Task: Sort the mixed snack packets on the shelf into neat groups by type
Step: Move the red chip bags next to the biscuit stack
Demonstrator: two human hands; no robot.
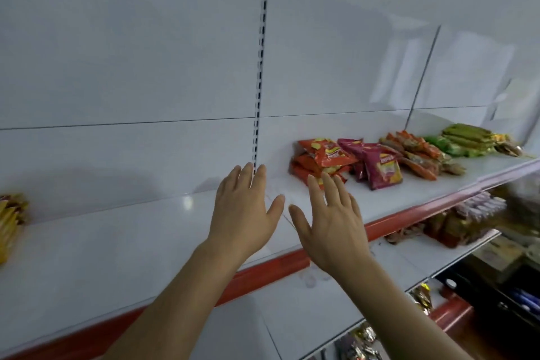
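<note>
White shelf [117,242] carries orange packets [321,159] just beyond the right hand [330,213]; left hand [242,207] beside it, both spread flat, holding nothing. Packets seem light, crinkly, slippery; pinch the sealed edges.

Glossy white back panel [131,67] (a slotted upright [260,76] splits it) catches pale window-like reflections at right
</note>
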